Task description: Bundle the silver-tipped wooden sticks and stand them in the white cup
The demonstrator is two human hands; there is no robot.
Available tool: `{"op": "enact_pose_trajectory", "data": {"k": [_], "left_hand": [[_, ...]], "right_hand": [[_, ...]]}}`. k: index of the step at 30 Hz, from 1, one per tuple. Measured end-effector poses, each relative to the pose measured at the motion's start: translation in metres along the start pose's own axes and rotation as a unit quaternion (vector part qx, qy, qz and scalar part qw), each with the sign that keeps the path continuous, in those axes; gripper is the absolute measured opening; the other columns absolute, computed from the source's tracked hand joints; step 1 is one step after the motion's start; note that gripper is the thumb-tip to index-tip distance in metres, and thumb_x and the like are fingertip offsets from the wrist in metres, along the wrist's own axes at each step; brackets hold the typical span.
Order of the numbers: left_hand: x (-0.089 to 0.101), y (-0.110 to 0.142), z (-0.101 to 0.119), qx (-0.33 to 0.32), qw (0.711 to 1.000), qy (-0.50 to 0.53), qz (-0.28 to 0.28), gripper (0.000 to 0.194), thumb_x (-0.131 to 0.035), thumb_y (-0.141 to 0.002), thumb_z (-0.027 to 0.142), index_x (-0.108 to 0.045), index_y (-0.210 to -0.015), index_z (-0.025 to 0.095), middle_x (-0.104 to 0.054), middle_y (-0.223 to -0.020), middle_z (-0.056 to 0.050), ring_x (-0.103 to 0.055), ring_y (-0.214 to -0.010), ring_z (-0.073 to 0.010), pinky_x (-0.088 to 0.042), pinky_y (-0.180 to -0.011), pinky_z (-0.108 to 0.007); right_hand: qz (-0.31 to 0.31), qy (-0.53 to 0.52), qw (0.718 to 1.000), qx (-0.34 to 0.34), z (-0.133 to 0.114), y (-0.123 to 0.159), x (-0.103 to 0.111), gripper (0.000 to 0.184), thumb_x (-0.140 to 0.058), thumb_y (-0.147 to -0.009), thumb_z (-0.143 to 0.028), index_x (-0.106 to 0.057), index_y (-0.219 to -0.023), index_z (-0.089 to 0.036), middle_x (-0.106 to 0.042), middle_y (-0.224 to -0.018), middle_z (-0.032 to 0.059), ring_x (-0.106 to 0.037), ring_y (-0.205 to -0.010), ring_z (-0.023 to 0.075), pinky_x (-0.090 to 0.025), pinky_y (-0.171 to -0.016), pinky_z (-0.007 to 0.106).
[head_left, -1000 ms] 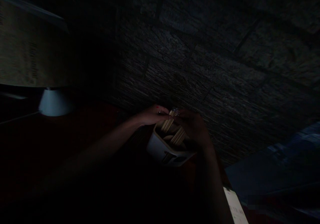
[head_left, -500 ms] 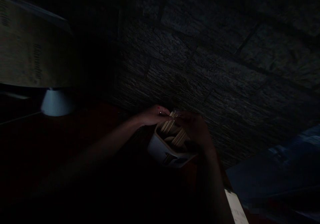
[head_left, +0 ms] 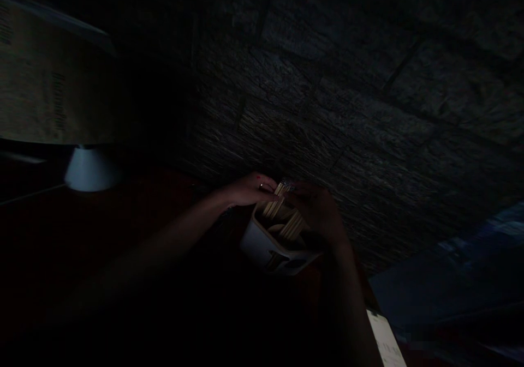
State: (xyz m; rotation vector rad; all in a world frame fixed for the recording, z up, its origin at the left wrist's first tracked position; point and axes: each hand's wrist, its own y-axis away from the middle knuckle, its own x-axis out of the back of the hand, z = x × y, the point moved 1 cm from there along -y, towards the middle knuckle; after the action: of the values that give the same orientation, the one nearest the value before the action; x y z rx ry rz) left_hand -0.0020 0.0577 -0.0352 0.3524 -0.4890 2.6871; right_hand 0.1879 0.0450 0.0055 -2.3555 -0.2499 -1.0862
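A pale box-like holder (head_left: pixel 258 242) with a light rim and dark cutouts in its front stands tilted in view below my hands. Thin wooden sticks (head_left: pixel 272 209) rise from its back part, their upper ends between my fingers. My left hand (head_left: pixel 251 188), with a ring on one finger, pinches them from the left. From the right, my right hand (head_left: pixel 321 211) closes in on the same upper ends; its fingertips lie in shadow. Another bundle of wooden sticks (head_left: pixel 292 226) leans inside the holder, near my right hand. Small shiny bits at the top of the held sticks are too dark to name.
A rough stone-block wall (head_left: pixel 295 94) rises behind the holder. On the left stands a lamp with a printed shade (head_left: pixel 36 83) and a white cone base (head_left: pixel 92 169). A lit phone (head_left: pixel 387 337) lies at lower right. The reddish tabletop (head_left: pixel 155 198) is mostly in darkness.
Both hands stay at the wooden sticks with only slight finger shifts. The whole view has moved very slightly; the holder keeps its place.
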Motion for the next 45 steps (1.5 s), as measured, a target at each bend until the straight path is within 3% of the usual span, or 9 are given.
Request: {"op": "enact_pose_trajectory", "data": {"k": [6,14,22,29,32,39,45], "left_hand": [[0.002,0.001,-0.001,0.008,1.0,-0.002,0.0,0.029,-0.072,-0.068,0.024,-0.067,-0.094,0.012,-0.073,-0.097,-0.008,-0.066,-0.089,-0.0183,-0.046,-0.08,-0.028],[-0.002,0.0,0.0,-0.019,1.0,-0.003,0.01,0.02,-0.07,-0.069,0.021,-0.067,-0.087,0.011,-0.073,-0.089,-0.006,-0.066,-0.082,-0.0171,-0.047,-0.076,-0.028],[-0.002,0.001,0.002,0.005,1.0,0.011,0.023,0.025,-0.073,-0.067,0.021,-0.067,-0.089,0.011,-0.073,-0.091,-0.008,-0.067,-0.085,-0.0183,-0.047,-0.078,-0.029],[-0.001,0.001,0.001,0.004,1.0,-0.003,0.008,0.024,-0.072,-0.069,0.023,-0.068,-0.089,0.011,-0.073,-0.09,-0.007,-0.067,-0.085,-0.0182,-0.046,-0.078,-0.029],[0.001,0.002,0.003,0.015,1.0,0.001,0.006,0.031,-0.074,-0.067,0.023,-0.067,-0.094,0.011,-0.073,-0.093,-0.008,-0.066,-0.087,-0.0189,-0.046,-0.079,-0.029],[0.006,0.004,0.009,0.003,1.0,0.004,0.017,0.033,-0.074,-0.068,0.023,-0.066,-0.097,0.009,-0.072,-0.099,-0.01,-0.065,-0.093,-0.0194,-0.046,-0.082,-0.029],[-0.007,0.003,0.006,0.029,0.999,0.024,0.03,0.045,-0.075,-0.068,0.025,-0.062,-0.108,0.009,-0.071,-0.093,-0.008,-0.065,-0.079,-0.017,-0.046,-0.07,-0.026]], "right_hand": [[-0.006,-0.035,0.999,-0.005,0.003,0.0,-0.001,0.018,-0.064,-0.08,-0.029,-0.073,-0.094,-0.022,-0.077,-0.092,0.004,-0.072,-0.084,0.023,-0.052,-0.073,0.032],[0.014,-0.043,0.999,0.013,0.004,-0.001,-0.004,0.014,-0.065,-0.079,-0.029,-0.072,-0.089,-0.023,-0.077,-0.092,0.0029,-0.072,-0.085,0.022,-0.052,-0.074,0.031],[0.017,-0.044,0.999,-0.007,0.0,0.0,-0.003,0.014,-0.065,-0.079,-0.028,-0.071,-0.09,-0.022,-0.077,-0.092,0.0045,-0.072,-0.084,0.0215,-0.052,-0.074,0.031],[-0.02,-0.043,0.999,-0.013,0.004,0.0,-0.003,0.02,-0.065,-0.08,-0.032,-0.071,-0.097,-0.022,-0.077,-0.091,0.0043,-0.072,-0.082,0.0224,-0.051,-0.068,0.03],[-0.021,-0.038,0.999,-0.001,0.001,0.0,-0.002,0.014,-0.066,-0.079,-0.032,-0.072,-0.088,-0.022,-0.076,-0.095,0.0047,-0.072,-0.087,0.0229,-0.051,-0.071,0.03],[0.016,-0.074,0.997,-0.004,0.0,0.0,-0.004,0.025,-0.069,-0.077,-0.034,-0.07,-0.098,-0.021,-0.075,-0.097,0.0053,-0.07,-0.091,0.0223,-0.052,-0.078,0.031],[0.064,-0.149,0.987,-0.013,0.001,-0.001,0.001,0.035,-0.061,-0.084,-0.047,-0.069,-0.103,-0.019,-0.073,-0.104,0.0071,-0.067,-0.099,0.0228,-0.05,-0.089,0.035]]}}
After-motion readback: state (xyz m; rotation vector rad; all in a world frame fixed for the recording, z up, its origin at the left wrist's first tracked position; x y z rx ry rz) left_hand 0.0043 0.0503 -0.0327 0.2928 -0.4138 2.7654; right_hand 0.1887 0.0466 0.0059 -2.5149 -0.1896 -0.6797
